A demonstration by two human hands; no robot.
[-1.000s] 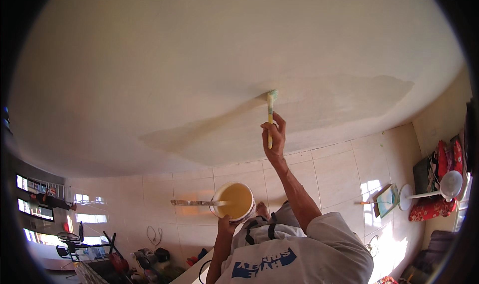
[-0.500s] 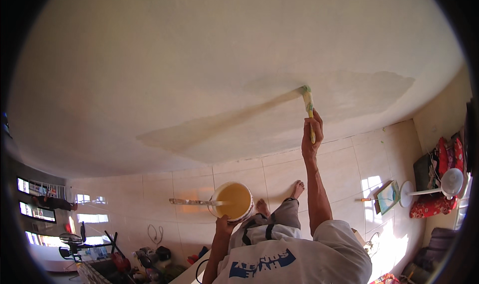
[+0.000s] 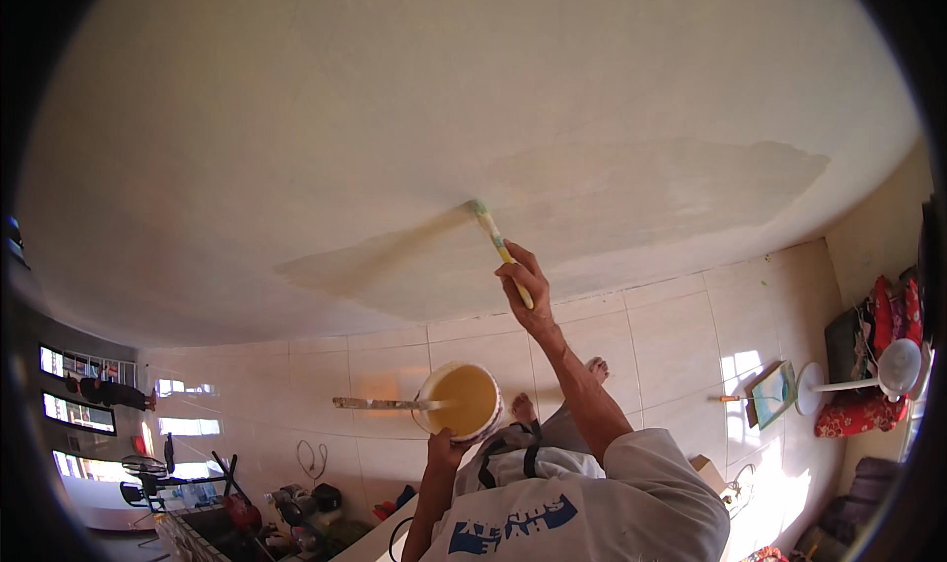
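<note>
pale, smooth wall (image 3: 296, 118) fills the upper field, meeting a floor of glossy light tiles (image 3: 582, 340) along a curved seam. a darker patch (image 3: 710, 172) spreads over the wall's right side; a second darker area (image 3: 365, 266) lies lower, to the left. between the two, my right grip (image 3: 528, 284) is closed around the yellow handle of a paintbrush (image 3: 490, 228), whose greenish bristles are at the wall, pointing up and slightly left. my left grip (image 3: 444, 450) clasps the near edge of a pale bucket (image 3: 489, 430), in front of my body and below the brush. yellowish liquid (image 3: 472, 396) shows inside it; a flat, paint-flecked stick (image 3: 380, 403) lies across its left rim, one end jutting outward. my bare feet (image 3: 597, 369) stand on the tiles to the right of the bucket. at far right, a white stand (image 3: 853, 386) appears sideways beside red patterned cloth (image 3: 858, 419) and a framed panel (image 3: 774, 394). at far left, another person (image 3: 113, 394) is visible near bright windows (image 3: 79, 412); a looped cord (image 3: 314, 458) lies on the floor.
</note>
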